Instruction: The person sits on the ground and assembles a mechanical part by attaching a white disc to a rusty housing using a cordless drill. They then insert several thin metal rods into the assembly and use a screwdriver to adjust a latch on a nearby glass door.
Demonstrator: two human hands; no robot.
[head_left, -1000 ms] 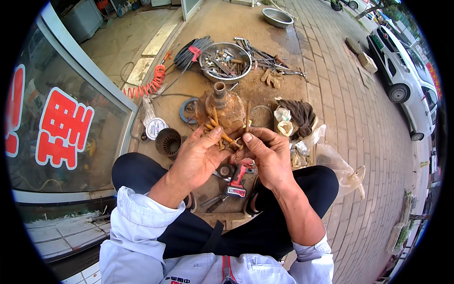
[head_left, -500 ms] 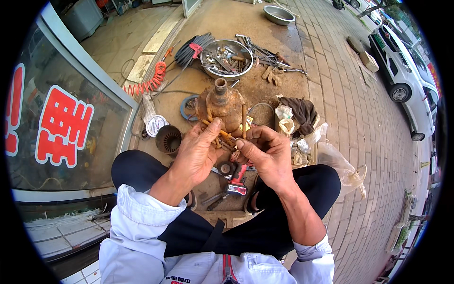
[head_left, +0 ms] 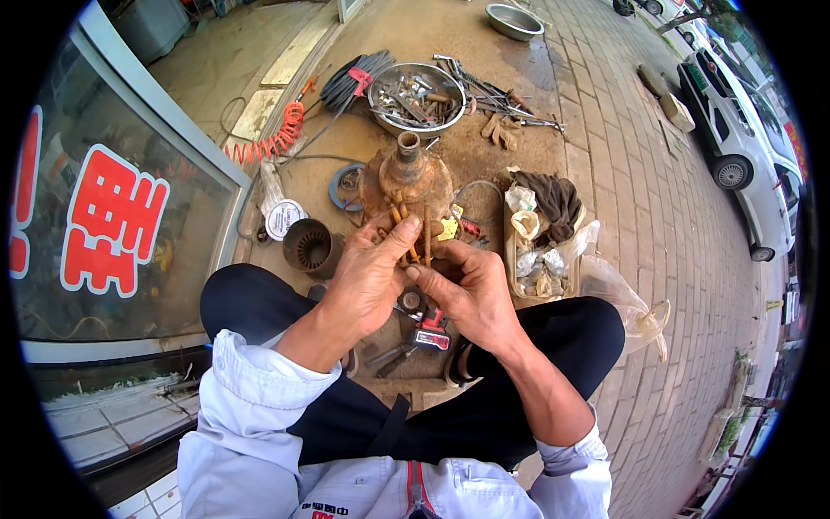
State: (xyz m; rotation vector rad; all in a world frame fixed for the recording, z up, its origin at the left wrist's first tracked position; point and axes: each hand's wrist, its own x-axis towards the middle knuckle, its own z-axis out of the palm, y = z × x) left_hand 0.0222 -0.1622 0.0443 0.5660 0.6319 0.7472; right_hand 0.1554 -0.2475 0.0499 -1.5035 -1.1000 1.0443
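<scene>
My left hand (head_left: 370,272) is closed, its thumb and fingers pinching a thin yellow-orange piece (head_left: 412,253), perhaps a length of wire. The fingertips of my right hand (head_left: 471,290) close on the lower end of the same piece. Right behind my hands stands a rusty, round metal housing (head_left: 406,183) with a short pipe neck on top. Upright brown rods (head_left: 427,229) rise at its near side, close to my fingers. My hands hide the lower part of the housing. Between my knees lies a red cordless power tool (head_left: 431,333), partly covered by my right hand.
A metal basin (head_left: 461,86) of tools and parts stands behind, with loose wrenches (head_left: 497,95) and gloves (head_left: 499,131) beside it. A dark slotted cylinder (head_left: 311,248) is at left, near a glass door (head_left: 164,130). A box (head_left: 553,292) of rags and bags sits at right.
The yellow-orange piece has swung from slanting across to nearly upright. My hands have come closer together, the right one moving left and slightly down. The view has shifted a little.
</scene>
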